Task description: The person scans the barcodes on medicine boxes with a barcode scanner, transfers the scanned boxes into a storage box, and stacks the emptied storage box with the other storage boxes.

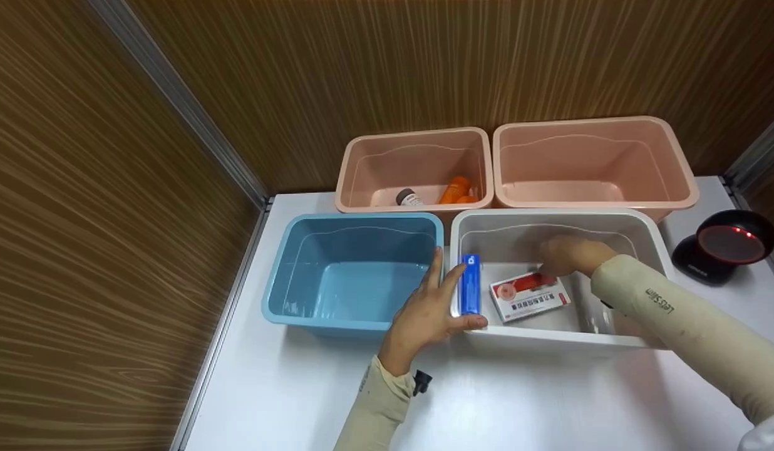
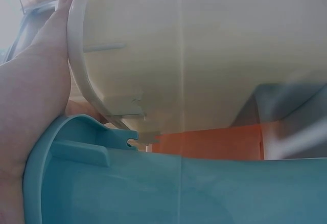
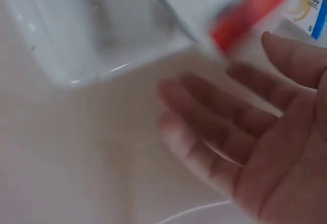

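My left hand (image 1: 421,313) lies across the neighbouring rims of the blue bin (image 1: 351,326) and the white bin (image 1: 550,335). Its fingers are spread, with one fingertip at the edge of a narrow blue box (image 1: 470,288) inside the white bin. In the left wrist view, the hand (image 2: 36,91) covers both rims from outside. My right hand (image 1: 572,254) reaches down into the white bin, beside a red-and-white medicine box (image 1: 531,297) lying on the floor. The right wrist view shows that hand (image 3: 255,132) with loosely extended fingers and nothing held, below the blurred medicine box (image 3: 250,14).
Behind stand two pink bins. The left one (image 1: 418,134) contains a dark-capped bottle (image 1: 409,197) and orange bottles (image 1: 455,190); the other pink bin (image 1: 593,203) is to its right. A black scanner-like device (image 1: 725,244) stands right of the white bin. Wood-patterned panels (image 1: 387,62) enclose the white table (image 1: 249,388).
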Available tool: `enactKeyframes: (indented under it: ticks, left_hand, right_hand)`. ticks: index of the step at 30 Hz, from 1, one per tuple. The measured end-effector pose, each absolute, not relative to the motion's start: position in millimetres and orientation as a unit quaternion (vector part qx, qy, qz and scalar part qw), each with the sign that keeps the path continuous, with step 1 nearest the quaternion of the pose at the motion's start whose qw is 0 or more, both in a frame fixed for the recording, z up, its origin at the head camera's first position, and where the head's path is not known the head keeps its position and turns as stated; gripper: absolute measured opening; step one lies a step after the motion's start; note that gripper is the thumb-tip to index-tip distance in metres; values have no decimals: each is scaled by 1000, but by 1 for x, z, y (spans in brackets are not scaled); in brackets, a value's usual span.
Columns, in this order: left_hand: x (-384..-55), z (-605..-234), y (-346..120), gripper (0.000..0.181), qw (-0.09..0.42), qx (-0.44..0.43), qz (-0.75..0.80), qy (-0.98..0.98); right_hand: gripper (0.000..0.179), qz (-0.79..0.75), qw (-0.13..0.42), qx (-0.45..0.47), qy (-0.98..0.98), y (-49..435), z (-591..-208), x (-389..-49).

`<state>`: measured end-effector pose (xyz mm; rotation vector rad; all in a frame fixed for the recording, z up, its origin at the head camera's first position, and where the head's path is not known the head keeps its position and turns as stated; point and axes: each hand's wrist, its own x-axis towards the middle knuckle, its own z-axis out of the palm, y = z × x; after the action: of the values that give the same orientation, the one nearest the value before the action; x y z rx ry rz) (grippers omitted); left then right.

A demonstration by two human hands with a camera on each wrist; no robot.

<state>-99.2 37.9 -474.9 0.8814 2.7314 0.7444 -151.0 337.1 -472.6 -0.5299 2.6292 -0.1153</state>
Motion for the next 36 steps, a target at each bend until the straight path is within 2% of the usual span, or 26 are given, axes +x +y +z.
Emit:
enactKeyframes:
  ticks: [2,8,10,13,17,23,31,36]
  left_hand:
    - [-100,-475,38,104,91,293,249,918]
    - [-100,-475,38,106,92,295,252,917]
    - [-101,-475,38,105,94,296,251,917]
    - [-101,-475,36,105,98,290,249,919]
    - [-101,-474,34,105,95,288,250,920]
    - [-99,-475,37,104,86,306,252,914]
    - [-98,-473,38,102,84,301,255,915]
    - [-100,-474,37,104,95,298,256,915]
  right_hand:
    - [17,-49,220,-182,957,338,-476,-150]
    - [90,-44,217,-225,949,333,-498,-133]
    - [103,-7,217,-249,944,331,-507,-127]
    - [115,34,215,-280,935,329,-518,-124]
    - [115,63,201,-303,929,329,-527,-126]
    - [111,42,195,-277,940,329,-517,-126]
    - [70,-15,80,-335,939,335,-467,-121]
    - [57,-42,28,-352,935,340,-438,-114]
